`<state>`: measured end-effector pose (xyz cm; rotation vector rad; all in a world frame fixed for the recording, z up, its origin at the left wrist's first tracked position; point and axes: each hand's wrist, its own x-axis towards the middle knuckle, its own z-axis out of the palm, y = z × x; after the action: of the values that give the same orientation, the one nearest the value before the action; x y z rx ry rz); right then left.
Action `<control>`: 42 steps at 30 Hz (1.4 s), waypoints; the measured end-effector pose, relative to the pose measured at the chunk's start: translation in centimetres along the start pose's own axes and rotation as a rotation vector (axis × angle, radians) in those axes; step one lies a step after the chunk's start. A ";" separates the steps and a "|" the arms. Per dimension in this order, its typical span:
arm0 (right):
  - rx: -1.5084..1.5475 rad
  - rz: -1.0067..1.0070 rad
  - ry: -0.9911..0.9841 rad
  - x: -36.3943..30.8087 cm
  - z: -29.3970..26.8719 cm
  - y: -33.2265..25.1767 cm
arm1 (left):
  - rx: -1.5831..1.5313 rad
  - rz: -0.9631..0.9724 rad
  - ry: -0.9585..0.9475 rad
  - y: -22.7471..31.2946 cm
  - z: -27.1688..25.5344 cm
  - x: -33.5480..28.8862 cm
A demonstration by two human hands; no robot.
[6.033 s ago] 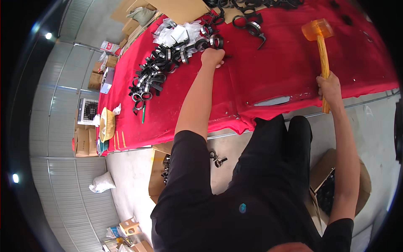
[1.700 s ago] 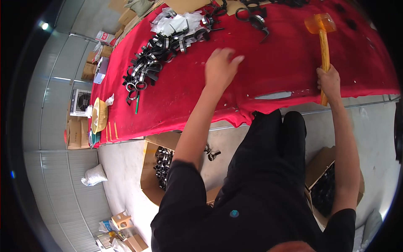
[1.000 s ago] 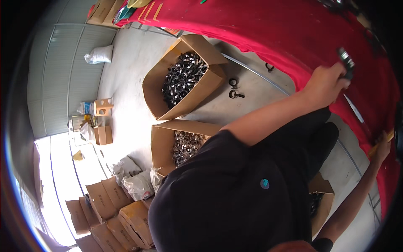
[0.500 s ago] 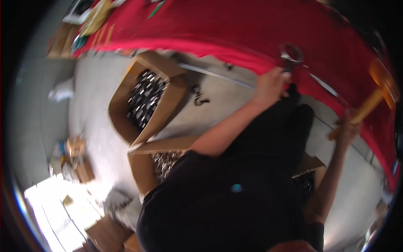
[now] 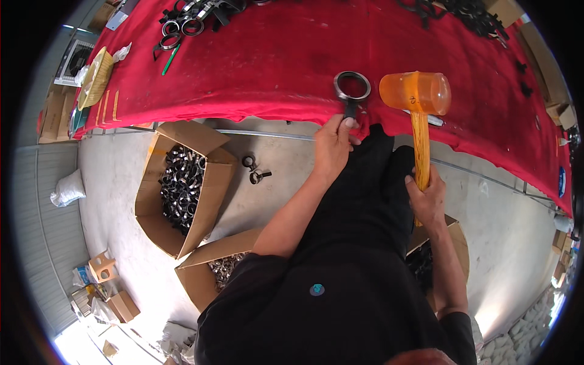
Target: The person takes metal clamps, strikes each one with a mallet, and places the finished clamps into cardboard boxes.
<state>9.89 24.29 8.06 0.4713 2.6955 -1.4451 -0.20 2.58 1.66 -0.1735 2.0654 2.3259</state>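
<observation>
At far left, a yellow basket (image 5: 100, 79) stands near the edge of the red-covered bench (image 5: 261, 73); to its right lie a cluster of black and silver rings (image 5: 204, 11) and a green stick (image 5: 171, 59). Below, on the floor, an open cardboard box (image 5: 213, 191) holds many similar rings, with two loose clamps (image 5: 255, 175) on the floor beside it. Left hand (image 5: 333, 146): forearm reaching up and inward, thumb and fingers closed on the dark stem of a ring clamp (image 5: 351, 108), its round band upright above the fingertips, near the front edge of the bench. Right hand (image 5: 427, 198): forearm rising steeply, fingers wrapped around the wooden handle of a mallet (image 5: 420, 131), held nearly vertical; its orange head is uppermost, just to the right of the ring clamp and apart from it. Beneath the right forearm, a further carton (image 5: 460, 243) contains dark items
</observation>
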 end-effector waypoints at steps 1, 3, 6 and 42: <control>-0.022 0.021 -0.013 0.1 -0.1 -0.2 | 0.002 -0.001 0.003 -0.1 -0.4 0.2; -0.043 -0.017 0.010 0.4 -0.6 -0.9 | 0.018 -0.004 0.017 -0.1 -1.8 0.3; -0.076 -0.098 0.046 0.6 -0.9 -2.1 | -0.019 -0.022 -0.079 0.0 -3.1 1.1; 0.094 -0.130 0.186 3.1 -3.9 -13.6 | 0.008 -0.041 -0.013 -1.7 -3.1 0.1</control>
<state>3.42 21.19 20.69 0.4654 2.8587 -1.6457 0.08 -0.28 -0.36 -0.1989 2.0443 2.2892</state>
